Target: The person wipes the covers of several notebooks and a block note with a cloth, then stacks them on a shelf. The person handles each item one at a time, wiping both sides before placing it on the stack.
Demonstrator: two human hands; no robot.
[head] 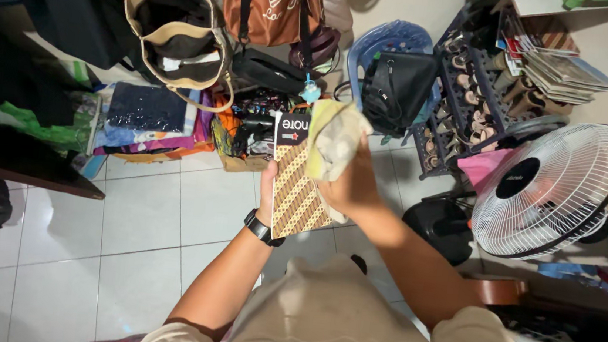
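My left hand (267,190) grips the left edge of a notebook (294,192) with a brown-and-cream woven pattern and a black top band, held upright in front of me. A black watch sits on that wrist. My right hand (351,187) clutches a crumpled yellowish cloth (333,140) and presses it against the notebook's upper right part. The cloth hides the notebook's top right corner.
A white standing fan (551,189) is at the right. Hanging bags (177,25), a brown bag (272,1) and a black bag on a blue plastic chair (394,83) crowd the back. A shoe rack (467,97) holds magazines on top. Folded fabrics (146,115) lie left on white floor tiles (149,230).
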